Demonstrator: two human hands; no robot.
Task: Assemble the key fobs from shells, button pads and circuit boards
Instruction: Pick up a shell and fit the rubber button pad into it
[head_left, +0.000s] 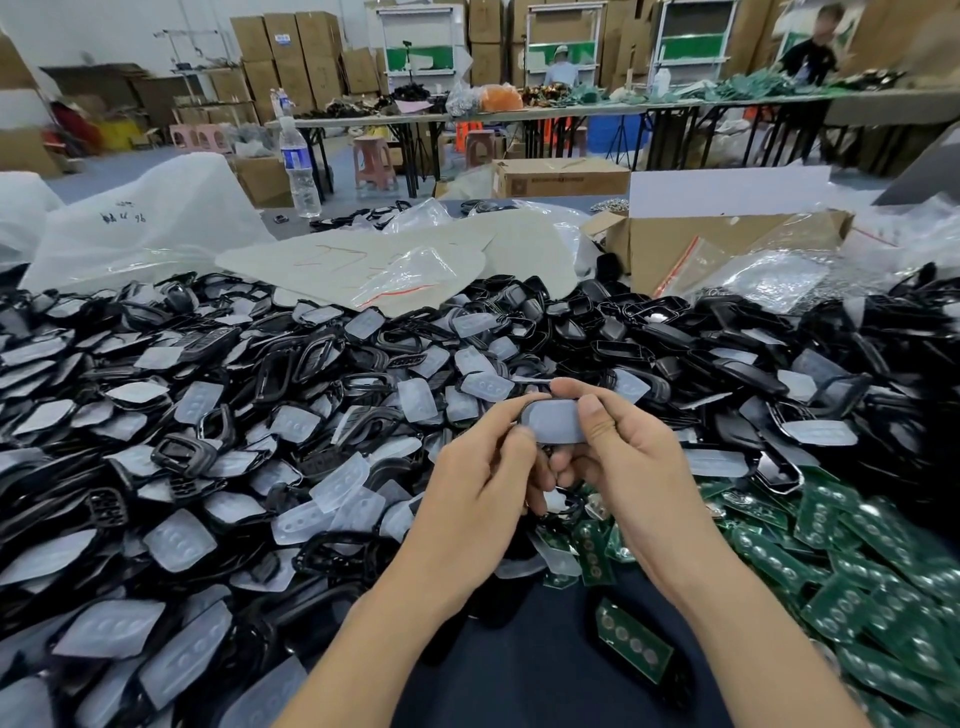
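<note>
Head view – station: a worktop (545, 660) heaped with black shells (332, 358) and translucent button pads (179, 543) across the left and centre, and green circuit boards (852, 535) on the right.
Work piece: one shell with a pad (553, 420) laid in it, held above the pile at mid-frame, between both hands.
Left side: the left hand (483, 467) has its fingers (501, 422) curled round the left end of the piece, thumb at the pad's edge.
Right side: the right hand (628, 457) pinches the right end, thumb on the pad face, forefinger over the far rim.
Step in hand, as judged: seating the pad in its shell. No board is visible in the piece.
Risk, skew seating: uneven thumb pressure could leave one pad edge riding over the rim, and the buttons would then miss their openings.
Risk, unchecked face: the underside is hidden by the fingers, so whether the button domes have come through cannot be told from here.
Risk, slip: the piece is held by its ends only, over a deep heap of like parts. If dropped, a half-built unit could be lost among loose stock.
Risk, doubled pads: the pads lie overlapped and look alike – two clinging together could pass as one.
Risk, boards: they lie loose and overlapping. A hasty reach could drag several or scuff their contacts.
Risk, lone board (634, 644): it sits near the worktop's near edge, by the right forearm, and a sweep of the arm could knock it off.
</note>
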